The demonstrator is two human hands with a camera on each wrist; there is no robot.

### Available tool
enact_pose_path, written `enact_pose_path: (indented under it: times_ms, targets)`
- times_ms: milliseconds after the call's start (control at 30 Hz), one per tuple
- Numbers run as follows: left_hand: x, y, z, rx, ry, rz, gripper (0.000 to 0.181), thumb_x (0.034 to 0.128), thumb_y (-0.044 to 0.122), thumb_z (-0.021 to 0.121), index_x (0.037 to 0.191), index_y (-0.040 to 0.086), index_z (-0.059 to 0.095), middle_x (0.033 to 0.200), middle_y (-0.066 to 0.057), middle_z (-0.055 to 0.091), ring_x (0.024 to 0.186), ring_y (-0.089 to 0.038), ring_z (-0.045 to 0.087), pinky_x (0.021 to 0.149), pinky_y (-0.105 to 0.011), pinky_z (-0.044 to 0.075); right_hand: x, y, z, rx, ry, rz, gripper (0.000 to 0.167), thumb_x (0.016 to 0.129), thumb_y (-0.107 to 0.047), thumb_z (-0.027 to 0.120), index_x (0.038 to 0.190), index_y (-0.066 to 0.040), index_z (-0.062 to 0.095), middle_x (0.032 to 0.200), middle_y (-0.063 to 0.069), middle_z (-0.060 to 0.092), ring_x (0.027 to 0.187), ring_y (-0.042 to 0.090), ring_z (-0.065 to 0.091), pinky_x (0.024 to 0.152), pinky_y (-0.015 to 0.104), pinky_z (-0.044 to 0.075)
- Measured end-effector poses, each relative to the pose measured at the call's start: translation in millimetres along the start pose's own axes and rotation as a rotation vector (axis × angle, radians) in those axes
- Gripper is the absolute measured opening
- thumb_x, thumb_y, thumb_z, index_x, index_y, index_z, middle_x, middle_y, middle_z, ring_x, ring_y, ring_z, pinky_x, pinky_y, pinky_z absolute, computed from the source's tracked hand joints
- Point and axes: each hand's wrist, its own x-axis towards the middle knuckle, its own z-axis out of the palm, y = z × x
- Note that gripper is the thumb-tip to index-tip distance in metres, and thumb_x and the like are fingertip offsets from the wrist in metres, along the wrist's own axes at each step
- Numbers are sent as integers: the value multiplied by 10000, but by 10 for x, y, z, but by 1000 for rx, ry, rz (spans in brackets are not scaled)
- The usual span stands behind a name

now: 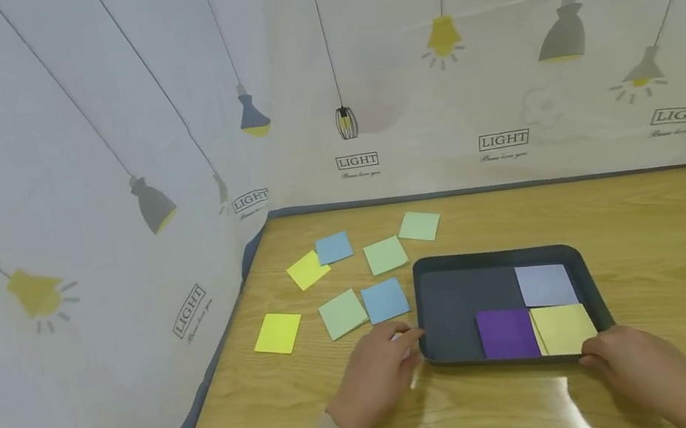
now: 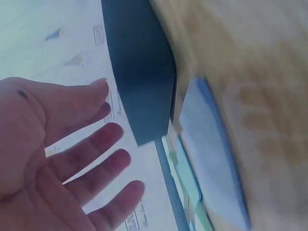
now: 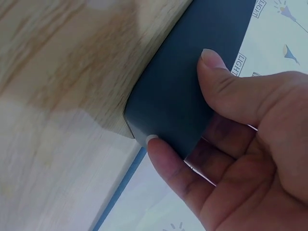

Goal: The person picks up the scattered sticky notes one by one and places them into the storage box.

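While the left hand (image 1: 374, 370) holds its fingers (image 2: 96, 143) loosely spread beside the shallow dark tray (image 1: 453, 294) on the tabletop (image 1: 678, 243), that tray looks light, stiff and smooth, best held by both ends; the head view alone shows sticky notes (image 1: 507, 334) inside, the right wrist view how the right hand (image 1: 638, 358) grips its near right corner between thumb (image 3: 226, 89) and fingers.

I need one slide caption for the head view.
Left hand and right hand at a dark tray, square notes inside and beside it.
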Motion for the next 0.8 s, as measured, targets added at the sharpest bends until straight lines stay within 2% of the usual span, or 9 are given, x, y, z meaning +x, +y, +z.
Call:
enact_pose_path:
  times_ms: [200, 300, 400, 500, 633, 800]
  targets:
    - [4, -210, -97, -13, -68, -115, 359, 935, 226, 742, 1274, 129, 682, 1138, -25, 711, 1041, -205, 674, 862, -331, 575, 0, -8, -6, -2, 4, 16, 242, 850, -174, 787, 681, -248, 630, 669, -100, 611, 641, 121, 573, 585, 393, 501]
    - [13, -337, -118, -33, -143, -196, 391, 919, 247, 759, 1280, 124, 674, 1155, -54, 701, 1051, -240, 668, 849, -371, 574, 12, -15, -6, -3, 1, 20, 229, 853, -172, 785, 689, -241, 640, 676, -89, 620, 642, 134, 581, 585, 407, 509]
    - [49, -432, -107, -50, -226, -242, 442, 891, 262, 788, 1290, 115, 667, 1169, -75, 684, 1051, -242, 653, 858, -384, 562, 7, -8, -26, -6, 3, 29, 229, 849, -178, 789, 685, -238, 640, 673, -88, 614, 643, 131, 575, 585, 401, 508]
    - [74, -488, -93, -59, -284, -247, 511, 830, 288, 843, 1275, 100, 675, 1156, -92, 675, 1006, -237, 639, 828, -385, 552, 12, -10, -34, -5, 3, 30, 228, 841, -186, 792, 679, -233, 640, 672, -86, 613, 641, 128, 574, 577, 396, 504]
    - [116, -519, -66, -39, -323, -235, 567, 751, 334, 902, 1227, 110, 689, 1124, -93, 659, 935, -222, 603, 743, -368, 530, 17, -22, -31, 12, 1, 36, 241, 834, -191, 795, 663, -229, 631, 657, -92, 594, 626, 109, 550, 558, 374, 481]
    - [196, -510, -2, -27, -358, -235, 516, 733, 347, 912, 1138, 124, 684, 1060, -54, 620, 897, -196, 553, 711, -353, 501, -7, -21, -29, 29, -9, 52, 241, 833, -191, 797, 656, -219, 637, 644, -100, 587, 609, 85, 518, 552, 347, 465]
